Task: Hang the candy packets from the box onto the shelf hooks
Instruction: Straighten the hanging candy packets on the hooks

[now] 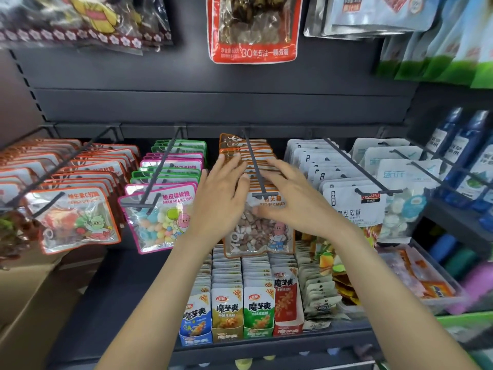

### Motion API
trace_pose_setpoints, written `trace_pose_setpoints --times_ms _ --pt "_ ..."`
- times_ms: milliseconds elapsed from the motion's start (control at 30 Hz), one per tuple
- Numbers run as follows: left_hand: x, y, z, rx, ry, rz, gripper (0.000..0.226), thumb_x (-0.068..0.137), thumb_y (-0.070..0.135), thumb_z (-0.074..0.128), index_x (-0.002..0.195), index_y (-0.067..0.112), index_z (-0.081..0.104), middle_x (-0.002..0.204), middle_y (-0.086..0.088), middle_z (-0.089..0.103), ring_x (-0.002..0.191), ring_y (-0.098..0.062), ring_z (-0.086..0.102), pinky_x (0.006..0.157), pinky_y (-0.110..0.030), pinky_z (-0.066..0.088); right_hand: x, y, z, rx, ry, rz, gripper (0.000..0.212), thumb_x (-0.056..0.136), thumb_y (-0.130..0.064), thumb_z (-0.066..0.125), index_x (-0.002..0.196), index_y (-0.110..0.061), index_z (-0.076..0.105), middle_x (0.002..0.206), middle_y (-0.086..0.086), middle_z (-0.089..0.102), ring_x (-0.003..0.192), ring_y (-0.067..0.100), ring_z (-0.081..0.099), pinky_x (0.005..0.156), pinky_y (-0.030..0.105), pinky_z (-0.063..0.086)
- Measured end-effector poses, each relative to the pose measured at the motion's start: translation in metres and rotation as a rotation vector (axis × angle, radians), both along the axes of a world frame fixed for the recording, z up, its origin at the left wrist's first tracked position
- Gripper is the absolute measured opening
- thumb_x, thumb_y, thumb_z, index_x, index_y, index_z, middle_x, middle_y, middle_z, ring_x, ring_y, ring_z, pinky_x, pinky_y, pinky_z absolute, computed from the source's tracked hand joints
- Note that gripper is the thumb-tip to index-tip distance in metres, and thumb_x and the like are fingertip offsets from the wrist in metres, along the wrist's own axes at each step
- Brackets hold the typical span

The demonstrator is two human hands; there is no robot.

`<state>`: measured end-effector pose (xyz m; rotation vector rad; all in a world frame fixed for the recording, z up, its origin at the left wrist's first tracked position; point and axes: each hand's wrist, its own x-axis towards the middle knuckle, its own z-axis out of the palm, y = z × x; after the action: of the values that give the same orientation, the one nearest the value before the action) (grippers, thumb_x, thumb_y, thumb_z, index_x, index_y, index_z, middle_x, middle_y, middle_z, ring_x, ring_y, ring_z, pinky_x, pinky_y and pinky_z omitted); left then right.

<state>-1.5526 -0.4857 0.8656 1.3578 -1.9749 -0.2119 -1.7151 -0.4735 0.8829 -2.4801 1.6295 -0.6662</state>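
Note:
A row of orange-edged stone candy packets [256, 231] hangs on the middle shelf hook [253, 161]. My left hand [221, 198] lies flat against the left side of that row, fingers spread over the packet tops. My right hand [296, 201] rests on the right side, fingers apart, its thumb across the front packet's clear window. Neither hand holds a packet. Pink and green candy packets [157, 217] hang on the hook to the left. Orange-red candy packets [74, 217] hang further left.
A cardboard box [29, 297] stands at the lower left. White packets [352, 204] hang on hooks to the right. Small snack packs [240, 308] fill the shelf below. Blue bottles [464, 145] stand at the right, and a red pouch [253, 28] hangs above.

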Motion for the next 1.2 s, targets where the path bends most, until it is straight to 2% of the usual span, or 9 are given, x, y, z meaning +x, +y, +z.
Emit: trace_pose_setpoints --times_ms 133,200,267,400,500,567,800,967,1200 --pt "0.005 -0.001 0.002 0.019 -0.106 -0.013 0.046 0.105 0.033 0.021 0.147 0.024 0.037 0.155 0.009 0.03 0.147 -0.008 0.011 0.119 -0.033 0.0 -0.004 0.0 0.013 0.047 0.089 0.088 0.078 0.089 -0.047 0.06 0.153 -0.022 0.022 0.159 -0.01 0.013 0.145 0.006 0.008 0.12 0.034 0.016" --pt "0.008 -0.002 0.004 0.005 -0.071 -0.02 0.045 0.106 0.031 0.022 0.147 0.023 0.037 0.155 0.008 0.03 0.147 -0.008 0.012 0.118 -0.032 0.0 -0.011 0.002 0.028 0.157 0.071 0.132 0.066 0.098 -0.028 0.051 0.153 -0.023 0.017 0.157 -0.014 0.015 0.141 -0.004 0.006 0.116 0.015 0.007" --pt "0.01 -0.006 0.012 -0.024 0.006 -0.002 0.043 0.106 0.028 0.024 0.145 0.023 0.039 0.153 0.006 0.034 0.146 -0.009 0.017 0.117 -0.029 0.004 -0.018 -0.003 0.046 0.207 0.036 0.126 0.053 0.1 -0.01 0.039 0.151 -0.022 0.027 0.145 -0.017 0.028 0.132 -0.009 0.014 0.1 -0.004 0.008" --pt "0.01 -0.025 0.031 0.066 -0.115 -0.024 0.045 0.106 0.028 0.02 0.148 0.022 0.034 0.156 0.008 0.027 0.147 -0.008 0.012 0.118 -0.034 0.003 -0.013 -0.036 0.064 0.053 0.231 0.067 0.046 0.1 -0.006 0.033 0.144 -0.015 0.043 0.15 0.0 0.04 0.141 0.015 0.03 0.11 0.021 0.02" --pt "0.01 -0.034 0.034 0.25 -0.354 -0.087 0.049 0.105 0.031 0.01 0.152 0.023 0.021 0.16 0.01 0.015 0.148 -0.007 0.005 0.12 -0.037 0.0 -0.001 -0.057 0.062 0.147 0.449 0.162 0.046 0.099 -0.004 0.033 0.143 -0.011 0.044 0.153 0.003 0.036 0.142 0.018 0.029 0.115 0.028 0.021" --pt "0.011 -0.033 0.034 0.285 -0.388 -0.098 0.049 0.105 0.03 0.009 0.153 0.023 0.018 0.16 0.01 0.013 0.147 -0.007 0.005 0.12 -0.037 0.001 0.001 -0.065 0.06 0.189 0.544 0.194 0.045 0.098 -0.005 0.033 0.141 -0.008 0.046 0.152 0.003 0.039 0.139 0.019 0.033 0.115 0.029 0.024" --pt "0.012 -0.025 0.038 0.305 -0.351 -0.133 0.047 0.106 0.029 0.011 0.152 0.025 0.021 0.159 0.01 0.015 0.147 -0.005 0.008 0.118 -0.033 0.003 -0.006 -0.068 0.066 0.157 0.564 0.203 0.038 0.097 -0.008 0.035 0.13 -0.011 0.054 0.142 0.001 0.05 0.129 0.022 0.045 0.107 0.038 0.036" --pt "0.014 -0.035 0.038 0.233 -0.286 -0.059 0.048 0.106 0.033 0.016 0.151 0.023 0.024 0.158 0.008 0.021 0.146 -0.007 0.013 0.121 -0.034 0.007 -0.005 -0.085 0.071 0.134 0.655 0.175 0.048 0.097 -0.01 0.035 0.143 -0.019 0.045 0.152 -0.003 0.039 0.138 0.021 0.036 0.11 0.041 0.035" --pt "0.015 -0.047 0.04 0.306 -0.453 -0.061 0.048 0.105 0.03 0.011 0.152 0.027 0.018 0.159 0.011 0.014 0.147 -0.006 0.008 0.119 -0.034 0.0 -0.005 -0.105 0.069 0.08 0.663 0.251 0.04 0.098 -0.013 0.036 0.132 -0.017 0.057 0.143 -0.004 0.047 0.124 0.021 0.046 0.1 0.04 0.043"
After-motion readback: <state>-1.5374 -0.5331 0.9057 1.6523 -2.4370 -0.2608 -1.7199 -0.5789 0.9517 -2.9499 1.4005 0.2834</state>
